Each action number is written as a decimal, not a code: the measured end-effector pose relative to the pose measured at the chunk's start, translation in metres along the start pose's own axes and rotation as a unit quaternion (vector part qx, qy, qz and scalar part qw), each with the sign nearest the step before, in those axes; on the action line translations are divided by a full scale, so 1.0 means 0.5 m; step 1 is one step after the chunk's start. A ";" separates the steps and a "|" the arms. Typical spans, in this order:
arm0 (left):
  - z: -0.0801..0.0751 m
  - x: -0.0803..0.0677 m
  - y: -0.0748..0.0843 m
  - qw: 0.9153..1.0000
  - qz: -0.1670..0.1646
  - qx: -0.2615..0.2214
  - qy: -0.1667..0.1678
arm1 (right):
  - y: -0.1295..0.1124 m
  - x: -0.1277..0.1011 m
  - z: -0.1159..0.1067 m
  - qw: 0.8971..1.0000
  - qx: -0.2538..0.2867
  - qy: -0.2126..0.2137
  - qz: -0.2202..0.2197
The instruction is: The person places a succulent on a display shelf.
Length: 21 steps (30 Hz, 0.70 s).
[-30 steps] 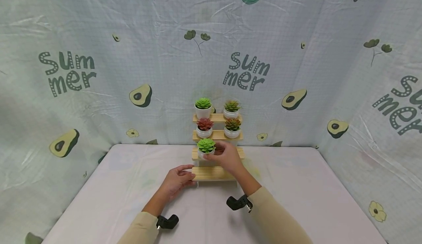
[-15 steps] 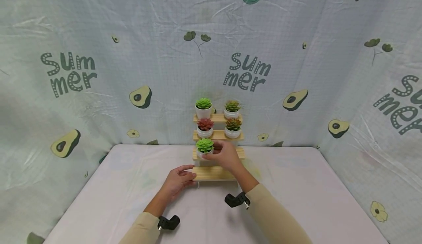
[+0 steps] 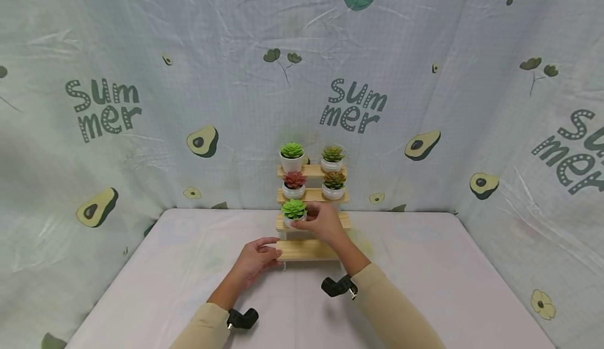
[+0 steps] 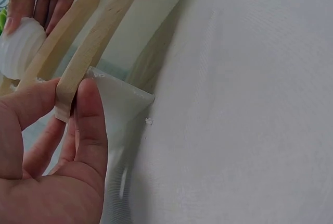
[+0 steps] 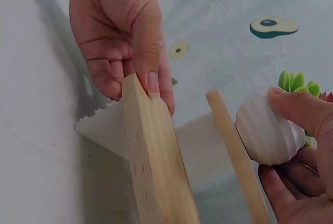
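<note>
A stepped plant stand with light wooden boards and whitish side panels stands at the table's back. My left hand (image 3: 257, 260) pinches the left end of its lowest board (image 3: 309, 250), thumb and fingers on opposite faces in the left wrist view. My right hand (image 3: 325, 226) holds a white ribbed pot with a bright green succulent (image 3: 294, 210) at the left of the board above. In the right wrist view the pot (image 5: 268, 130) sits against that board (image 5: 237, 153) or just off it; I cannot tell which. My right hand hides part of the board.
The upper two boards hold a green succulent (image 3: 292, 156), an olive one (image 3: 332, 157), a red one (image 3: 294, 184) and a reddish-green one (image 3: 334, 184), all in white pots. Behind the white-covered table (image 3: 401, 275) hangs a printed sheet (image 3: 245, 97).
The potted green succulent in my right hand has shifted slightly left along its board. My left hand keeps its grip on the lowest board. The head view has tilted a little.
</note>
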<state>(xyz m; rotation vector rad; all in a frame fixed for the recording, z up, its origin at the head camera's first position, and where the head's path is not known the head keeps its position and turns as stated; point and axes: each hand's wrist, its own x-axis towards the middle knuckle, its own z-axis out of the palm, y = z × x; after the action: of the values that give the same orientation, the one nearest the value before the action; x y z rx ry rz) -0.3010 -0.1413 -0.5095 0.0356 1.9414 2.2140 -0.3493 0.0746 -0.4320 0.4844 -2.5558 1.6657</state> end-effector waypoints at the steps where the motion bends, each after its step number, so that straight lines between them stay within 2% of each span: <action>1: 0.000 0.000 -0.001 1.000 -0.001 0.001 0.002 | 0.000 0.000 0.000 1.000 0.001 0.000 0.000; 8: 0.000 -0.003 -0.001 1.000 -0.007 0.006 0.016 | 0.005 0.002 0.004 1.000 0.010 -0.005 0.003; 16: 0.002 -0.004 -0.003 1.000 -0.009 0.002 0.016 | 0.005 -0.006 0.005 0.999 0.034 0.006 0.002; 21: 0.001 -0.002 -0.006 1.000 -0.010 0.002 0.019 | 0.005 -0.010 0.009 1.000 0.027 0.014 0.001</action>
<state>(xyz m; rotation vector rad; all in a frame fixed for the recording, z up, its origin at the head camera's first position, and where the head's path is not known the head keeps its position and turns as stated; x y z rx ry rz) -0.2994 -0.1405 -0.5124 -0.0262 1.9558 2.2138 -0.3446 0.0730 -0.4374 0.4600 -2.4980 1.7337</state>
